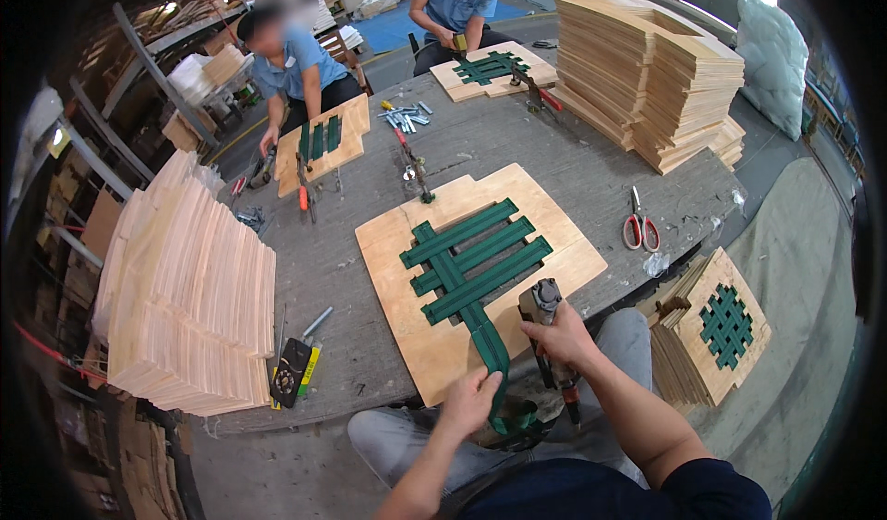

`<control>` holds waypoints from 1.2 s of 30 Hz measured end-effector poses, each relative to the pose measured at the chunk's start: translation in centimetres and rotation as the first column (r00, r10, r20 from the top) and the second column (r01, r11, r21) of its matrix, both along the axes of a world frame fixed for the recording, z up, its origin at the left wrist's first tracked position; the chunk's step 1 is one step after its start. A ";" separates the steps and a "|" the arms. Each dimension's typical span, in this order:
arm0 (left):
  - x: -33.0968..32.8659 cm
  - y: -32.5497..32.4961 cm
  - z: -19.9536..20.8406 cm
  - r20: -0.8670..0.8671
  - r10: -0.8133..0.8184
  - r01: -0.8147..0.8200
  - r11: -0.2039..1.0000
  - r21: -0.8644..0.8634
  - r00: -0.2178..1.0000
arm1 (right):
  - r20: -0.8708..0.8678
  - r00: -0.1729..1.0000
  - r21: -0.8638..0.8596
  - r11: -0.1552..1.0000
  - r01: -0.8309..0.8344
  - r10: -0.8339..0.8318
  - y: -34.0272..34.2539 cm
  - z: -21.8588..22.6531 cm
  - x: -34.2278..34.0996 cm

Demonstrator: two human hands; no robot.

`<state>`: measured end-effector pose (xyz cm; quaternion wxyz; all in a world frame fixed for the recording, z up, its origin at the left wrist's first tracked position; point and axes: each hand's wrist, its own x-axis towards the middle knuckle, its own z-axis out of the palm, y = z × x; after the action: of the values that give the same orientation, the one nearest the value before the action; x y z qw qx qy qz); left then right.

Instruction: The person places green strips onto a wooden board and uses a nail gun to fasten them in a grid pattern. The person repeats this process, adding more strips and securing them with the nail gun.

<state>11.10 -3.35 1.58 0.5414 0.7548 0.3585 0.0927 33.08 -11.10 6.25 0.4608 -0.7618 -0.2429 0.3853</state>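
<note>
A plywood panel [392, 270] lies on the table in front of me, with three green webbing straps [492, 261] stretched across its cut-out. Another green strap [488, 337] crosses them and runs off the panel's near edge. My left hand [469, 400] pinches this strap near the edge, and its loose end hangs down toward my lap. My right hand [562, 333] grips a dark staple gun [543, 300] by its body, just right of the strap and over the near edge. Part of the gun is hidden behind my fingers.
Tall plywood stacks stand at left [194, 289] and far right [637, 76]. Red-handled scissors [637, 224] lie to the right; a clamp [413, 164] lies beyond my panel. A tape measure [291, 372] sits near left. Finished woven panels [725, 326] stand low right. Two people work across the table.
</note>
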 end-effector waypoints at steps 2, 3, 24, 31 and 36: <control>1.0 2.7 4.1 -0.187 -0.094 0.148 0.943 0.297 0.978 | 0.042 0.999 -0.020 1.000 0.015 -0.014 -0.5 -0.8 0.5; 1.6 3.8 5.4 -0.139 -0.086 0.135 0.910 0.392 0.987 | 0.093 0.995 -0.005 1.000 0.019 -0.019 -0.6 -1.9 0.7; 6.4 15.3 -0.1 0.290 0.337 0.057 0.560 -0.826 0.896 | -0.091 0.978 -0.096 0.976 -0.194 0.186 3.7 2.8 -3.5; 6.4 16.1 -0.6 0.265 0.273 0.061 0.580 -0.812 0.925 | 0.065 0.970 -0.119 0.967 -0.227 0.236 4.8 1.7 -4.1; 6.6 16.0 0.0 0.223 0.246 0.045 0.572 -0.819 0.943 | 0.056 0.971 -0.174 0.960 -0.220 0.233 4.9 1.7 -4.1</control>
<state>17.74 12.61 1.60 0.8702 0.3744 0.3132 0.0668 28.93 -6.21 7.98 0.3387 -0.7790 -0.3127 0.4251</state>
